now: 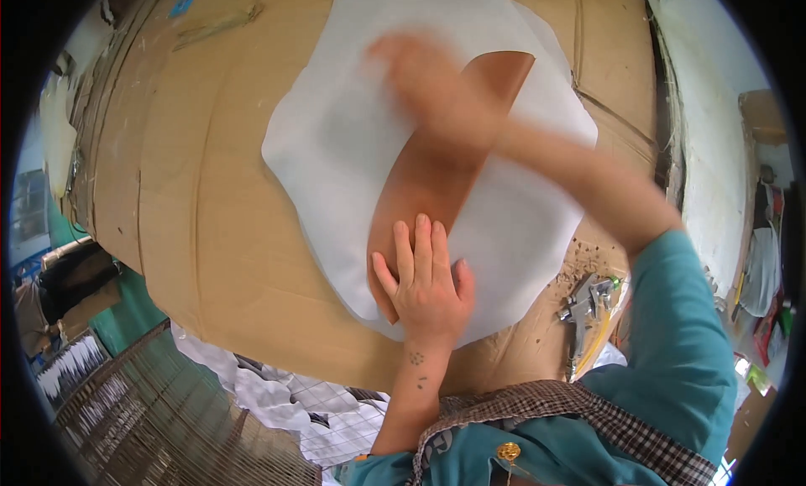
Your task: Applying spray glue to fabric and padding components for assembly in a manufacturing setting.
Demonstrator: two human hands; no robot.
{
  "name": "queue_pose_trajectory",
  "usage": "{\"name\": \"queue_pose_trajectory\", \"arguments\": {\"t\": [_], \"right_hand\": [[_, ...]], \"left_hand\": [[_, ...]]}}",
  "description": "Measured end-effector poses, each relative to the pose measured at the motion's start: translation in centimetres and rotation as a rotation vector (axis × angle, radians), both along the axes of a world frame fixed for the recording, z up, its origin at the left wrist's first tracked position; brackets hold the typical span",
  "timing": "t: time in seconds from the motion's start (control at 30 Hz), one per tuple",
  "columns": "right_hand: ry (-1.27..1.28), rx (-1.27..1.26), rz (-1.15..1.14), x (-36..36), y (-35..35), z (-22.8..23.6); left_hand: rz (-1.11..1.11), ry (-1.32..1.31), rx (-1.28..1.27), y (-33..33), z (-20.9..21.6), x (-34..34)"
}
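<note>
Two hands' fingers flat, holding nothing, on curved brown strip (437,171), white sheet (336,142) beneath

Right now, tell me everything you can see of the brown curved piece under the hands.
The brown curved piece is a long, flat strip, smooth and thin like leather or vinyl, bent in a gentle arc. It lies flat on a white sheet spread over the cardboard-covered table. The left hand presses its near end with fingers spread; the blurred right hand sweeps across its far part. The far end is cut square.
</note>
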State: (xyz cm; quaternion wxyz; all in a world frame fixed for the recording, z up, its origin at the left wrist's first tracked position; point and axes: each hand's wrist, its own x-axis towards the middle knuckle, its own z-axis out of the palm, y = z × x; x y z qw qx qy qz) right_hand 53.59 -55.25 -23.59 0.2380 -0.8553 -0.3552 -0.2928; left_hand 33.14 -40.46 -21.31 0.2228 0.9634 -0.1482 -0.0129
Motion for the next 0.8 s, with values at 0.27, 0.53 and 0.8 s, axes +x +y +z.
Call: {"name": "queue_pose_trajectory", "arguments": {"t": [0.27,0.53,0.8], "right_hand": [[0.038,-0.309,-0.15,3.1,-4.5,1.7],[0.03,-0.325,-0.421,4.4,-6.2,3.4],[0.249,-0.447,-0.096,0.2,-3.6,2.9]], "left_hand": [[-0.034,-0.013,-0.006,-0.7,0.8,0.2],[-0.045,-0.019,-0.041,-1.0,0.5,0.6],[-0.047,0.006,-0.027,-0.2,0.9,0.3]]}}
